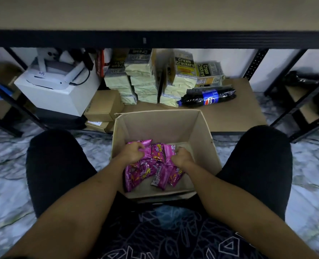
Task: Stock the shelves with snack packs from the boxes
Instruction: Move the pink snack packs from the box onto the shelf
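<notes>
An open cardboard box (205, 133) stands on the floor between my knees. Several pink snack packs (143, 173) lie in its bottom. My left hand (131, 153) is down inside the box, fingers curled round a pink pack (145, 146) at the far left. My right hand (183, 157) is also inside, fingers curled on a pink pack (169, 151) near the middle. The low shelf board (235, 114) lies just beyond the box.
On the low shelf stand stacks of cream cracker packs (184, 75), a lying cola bottle (209, 97), small brown boxes (104, 105) and a white box with a device (59, 85). An upper shelf beam (155, 39) crosses overhead. Black uprights (302, 109) flank the bay.
</notes>
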`<state>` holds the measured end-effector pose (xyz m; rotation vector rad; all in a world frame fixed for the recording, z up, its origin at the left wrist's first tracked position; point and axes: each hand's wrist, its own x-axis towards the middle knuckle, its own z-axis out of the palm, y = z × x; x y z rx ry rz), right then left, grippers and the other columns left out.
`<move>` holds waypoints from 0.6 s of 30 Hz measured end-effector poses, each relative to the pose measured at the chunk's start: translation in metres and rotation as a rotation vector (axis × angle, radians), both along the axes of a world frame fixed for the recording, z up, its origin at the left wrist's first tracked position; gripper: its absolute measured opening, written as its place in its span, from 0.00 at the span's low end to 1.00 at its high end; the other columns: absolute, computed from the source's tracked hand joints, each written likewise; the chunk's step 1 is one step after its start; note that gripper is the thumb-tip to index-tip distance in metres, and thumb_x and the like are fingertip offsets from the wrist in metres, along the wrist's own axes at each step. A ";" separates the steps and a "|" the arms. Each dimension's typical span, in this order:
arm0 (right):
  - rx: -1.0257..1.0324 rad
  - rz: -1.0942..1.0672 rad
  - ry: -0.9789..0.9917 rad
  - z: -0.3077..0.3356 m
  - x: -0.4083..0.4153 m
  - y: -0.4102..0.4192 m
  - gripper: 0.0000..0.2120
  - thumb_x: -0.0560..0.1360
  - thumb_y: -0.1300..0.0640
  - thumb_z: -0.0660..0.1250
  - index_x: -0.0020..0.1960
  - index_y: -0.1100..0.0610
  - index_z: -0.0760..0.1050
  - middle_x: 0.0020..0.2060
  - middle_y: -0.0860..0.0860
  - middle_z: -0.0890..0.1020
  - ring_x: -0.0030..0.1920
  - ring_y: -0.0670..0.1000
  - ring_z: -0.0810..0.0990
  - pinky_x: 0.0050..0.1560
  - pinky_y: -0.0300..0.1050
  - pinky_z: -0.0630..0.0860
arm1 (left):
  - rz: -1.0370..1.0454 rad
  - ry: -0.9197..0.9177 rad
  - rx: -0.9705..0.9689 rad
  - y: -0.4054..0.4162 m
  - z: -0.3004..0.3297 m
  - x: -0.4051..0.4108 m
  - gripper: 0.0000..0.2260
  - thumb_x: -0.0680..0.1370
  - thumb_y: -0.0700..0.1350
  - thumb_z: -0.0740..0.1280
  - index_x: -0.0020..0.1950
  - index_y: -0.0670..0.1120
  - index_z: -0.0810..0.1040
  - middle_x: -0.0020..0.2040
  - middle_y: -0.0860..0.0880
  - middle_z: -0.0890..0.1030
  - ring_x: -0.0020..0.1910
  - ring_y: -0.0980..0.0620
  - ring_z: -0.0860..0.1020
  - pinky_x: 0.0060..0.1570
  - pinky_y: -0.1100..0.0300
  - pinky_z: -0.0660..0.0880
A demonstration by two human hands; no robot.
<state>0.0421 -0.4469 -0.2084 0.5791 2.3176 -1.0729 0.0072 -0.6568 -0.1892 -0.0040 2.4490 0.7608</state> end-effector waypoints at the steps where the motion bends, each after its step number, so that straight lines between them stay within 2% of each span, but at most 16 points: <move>1: 0.007 0.006 0.019 -0.001 0.002 -0.003 0.10 0.74 0.62 0.64 0.54 0.60 0.77 0.48 0.56 0.81 0.46 0.56 0.80 0.43 0.41 0.72 | -0.014 0.016 0.009 0.002 0.001 0.001 0.08 0.77 0.42 0.68 0.56 0.47 0.80 0.52 0.44 0.82 0.47 0.47 0.79 0.43 0.59 0.72; 5: 0.038 0.061 0.003 -0.020 0.035 -0.013 0.12 0.75 0.60 0.66 0.58 0.59 0.76 0.52 0.56 0.81 0.51 0.57 0.80 0.48 0.44 0.75 | -0.043 0.026 -0.022 -0.002 -0.011 0.031 0.12 0.77 0.44 0.68 0.60 0.45 0.79 0.57 0.44 0.80 0.53 0.47 0.78 0.46 0.61 0.70; 10: 0.019 0.024 0.021 -0.035 0.053 -0.001 0.12 0.76 0.57 0.67 0.59 0.57 0.75 0.52 0.55 0.82 0.50 0.56 0.81 0.49 0.46 0.78 | -0.062 0.063 -0.036 -0.002 -0.020 0.041 0.11 0.78 0.42 0.67 0.61 0.44 0.79 0.58 0.44 0.80 0.49 0.49 0.78 0.44 0.62 0.70; 12: 0.044 0.015 0.047 -0.041 0.051 0.003 0.13 0.77 0.57 0.67 0.61 0.56 0.75 0.53 0.55 0.82 0.49 0.55 0.81 0.45 0.44 0.75 | -0.063 0.063 -0.029 -0.001 -0.029 0.043 0.12 0.79 0.41 0.66 0.62 0.44 0.78 0.58 0.44 0.80 0.48 0.51 0.78 0.44 0.62 0.72; 14: 0.043 0.020 0.055 -0.051 0.053 0.001 0.14 0.77 0.57 0.67 0.62 0.55 0.76 0.54 0.55 0.82 0.48 0.55 0.80 0.45 0.44 0.76 | -0.084 0.036 -0.036 0.000 -0.040 0.047 0.12 0.79 0.39 0.66 0.62 0.43 0.78 0.58 0.45 0.80 0.51 0.50 0.79 0.48 0.59 0.75; 16: 0.046 0.048 0.043 -0.060 0.053 -0.004 0.11 0.76 0.58 0.67 0.59 0.54 0.77 0.51 0.54 0.83 0.50 0.56 0.82 0.49 0.47 0.79 | -0.115 0.017 -0.032 0.003 -0.048 0.046 0.10 0.78 0.39 0.66 0.59 0.44 0.78 0.56 0.45 0.81 0.54 0.49 0.79 0.55 0.54 0.76; 18: 0.047 0.091 0.039 -0.073 0.045 -0.006 0.13 0.74 0.61 0.68 0.58 0.54 0.78 0.52 0.54 0.83 0.54 0.57 0.81 0.54 0.52 0.80 | -0.118 0.026 -0.023 0.009 -0.054 0.034 0.10 0.78 0.39 0.66 0.58 0.45 0.78 0.55 0.46 0.80 0.55 0.48 0.78 0.57 0.51 0.76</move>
